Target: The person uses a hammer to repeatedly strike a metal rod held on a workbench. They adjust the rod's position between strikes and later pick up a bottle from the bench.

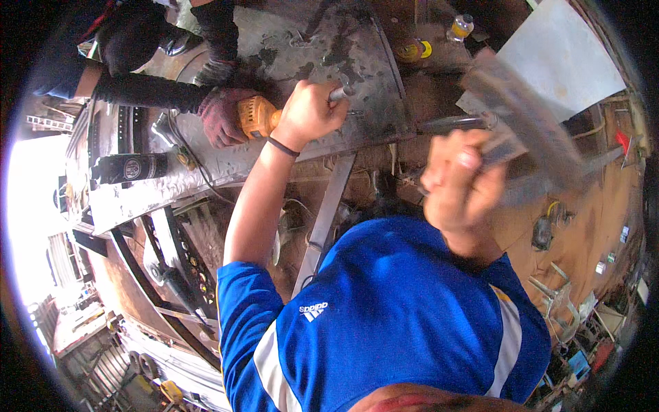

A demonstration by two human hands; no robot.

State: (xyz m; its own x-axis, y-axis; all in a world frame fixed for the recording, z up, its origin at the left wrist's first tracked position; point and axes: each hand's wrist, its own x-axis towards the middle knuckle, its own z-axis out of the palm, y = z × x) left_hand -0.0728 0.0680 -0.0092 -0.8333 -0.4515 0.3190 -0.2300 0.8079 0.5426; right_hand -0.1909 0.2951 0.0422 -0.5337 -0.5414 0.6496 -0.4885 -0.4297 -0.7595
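Note:
My left hand [312, 113] is closed in a fist above the metal-topped workbench [371, 82]. The round end of a short metal rod [341, 93] sticks out of it. Right behind this fist is a yellow power tool [257, 117], held by a co-worker's gloved hand [223, 117]; whether my fist touches the tool I cannot tell. My right hand [463, 178] is raised to the right, fingers wrapped round the handle of a hammer-like tool [525, 117]. Its long brown-grey head is smeared by motion.
A co-worker's dark sleeves reach over the bench from the far left. A black cylinder [130, 168] and a cable [195, 165] lie near its left edge. Steel bars [326, 213] stand below the bench. A pale sheet [563, 58] and a bottle [461, 27] are at the far right.

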